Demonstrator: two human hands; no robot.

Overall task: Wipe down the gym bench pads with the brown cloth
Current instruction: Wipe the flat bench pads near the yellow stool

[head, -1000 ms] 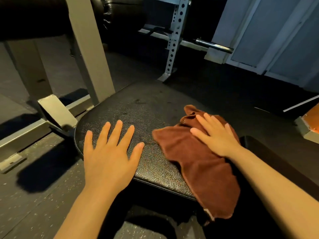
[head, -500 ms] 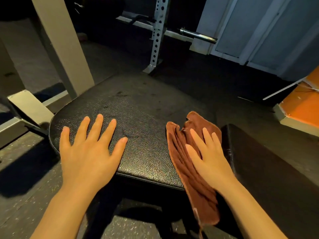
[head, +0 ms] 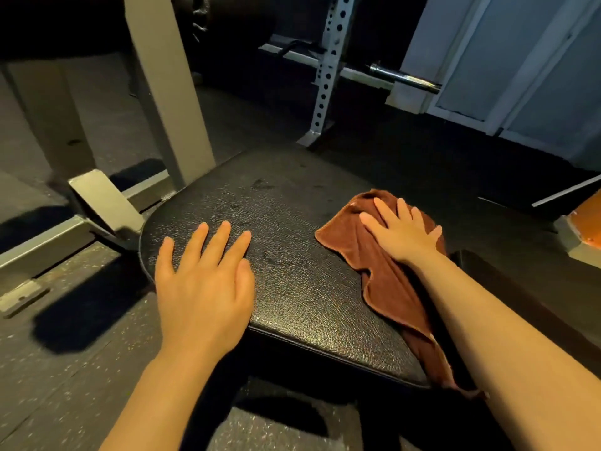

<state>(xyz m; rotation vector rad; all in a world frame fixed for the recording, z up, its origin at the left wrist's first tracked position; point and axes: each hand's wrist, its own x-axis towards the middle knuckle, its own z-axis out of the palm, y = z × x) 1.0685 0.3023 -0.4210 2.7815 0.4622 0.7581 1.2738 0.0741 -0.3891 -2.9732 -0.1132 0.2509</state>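
The right hand (head: 405, 236) presses the brown cloth (head: 387, 278) flat-fingered at the seat pad's (head: 292, 242) right edge; the left hand (head: 203, 288) braces open on its left. Sweep leftward in overlapping passes, keeping even palm pressure.

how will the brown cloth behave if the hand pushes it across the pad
Probably floppy: the brown cloth lies in folds and droops over the pad edge. It likely bunches ahead of the flat right hand instead of sliding flat. It looks light.
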